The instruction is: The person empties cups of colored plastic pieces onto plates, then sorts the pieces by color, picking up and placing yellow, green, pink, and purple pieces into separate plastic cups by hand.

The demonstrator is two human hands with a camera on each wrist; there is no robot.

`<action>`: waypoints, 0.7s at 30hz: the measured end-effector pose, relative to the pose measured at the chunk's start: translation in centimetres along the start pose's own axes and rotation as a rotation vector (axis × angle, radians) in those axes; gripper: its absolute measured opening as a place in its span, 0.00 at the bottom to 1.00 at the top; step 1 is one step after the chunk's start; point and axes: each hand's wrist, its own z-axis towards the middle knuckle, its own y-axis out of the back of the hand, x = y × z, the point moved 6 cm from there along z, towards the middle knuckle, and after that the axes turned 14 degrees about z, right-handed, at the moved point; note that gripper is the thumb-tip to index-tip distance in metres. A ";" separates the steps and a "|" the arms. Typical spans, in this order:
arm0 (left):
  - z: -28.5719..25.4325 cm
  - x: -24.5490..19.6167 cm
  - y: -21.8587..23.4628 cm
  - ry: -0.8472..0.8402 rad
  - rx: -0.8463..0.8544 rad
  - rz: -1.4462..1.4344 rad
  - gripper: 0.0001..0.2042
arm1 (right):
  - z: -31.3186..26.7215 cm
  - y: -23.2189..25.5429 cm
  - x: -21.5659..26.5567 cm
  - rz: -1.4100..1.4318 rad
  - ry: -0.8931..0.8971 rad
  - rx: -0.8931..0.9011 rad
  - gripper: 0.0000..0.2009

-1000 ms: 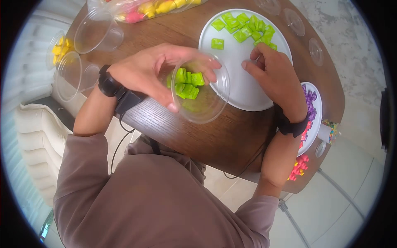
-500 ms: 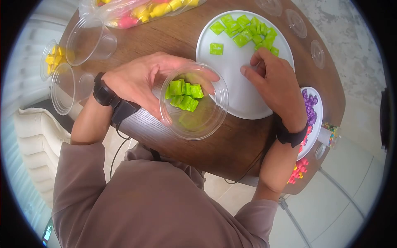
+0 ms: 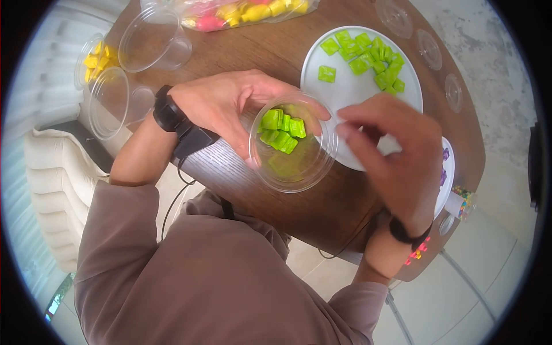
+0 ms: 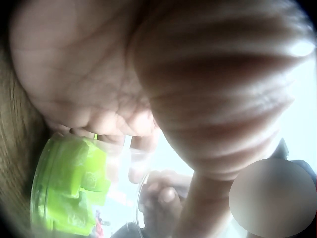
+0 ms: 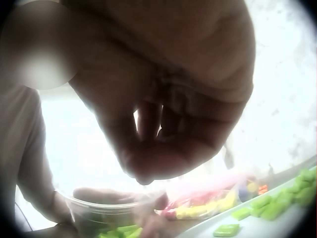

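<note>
Brown wood-grain table, your smooth, round white plate on it.
Your blurred right hand has fingers bent toward the thumb; whether it pinches anything, I cannot tell. Your left hand grips a clear, round plastic cup holding glossy, squarish green pieces; more lie on the plate.

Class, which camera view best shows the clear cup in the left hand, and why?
The head view: it shows the clear cup with nearly its whole rim and the green pieces inside. The left wrist view shows only part, close up; the right wrist view shows it side-on, cut off at the bottom.
</note>
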 end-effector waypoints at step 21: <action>0.1 0.3 -0.4 0.104 -0.006 0.013 0.47 | -1.9 -7.9 0.9 -0.703 0.148 0.170 0.05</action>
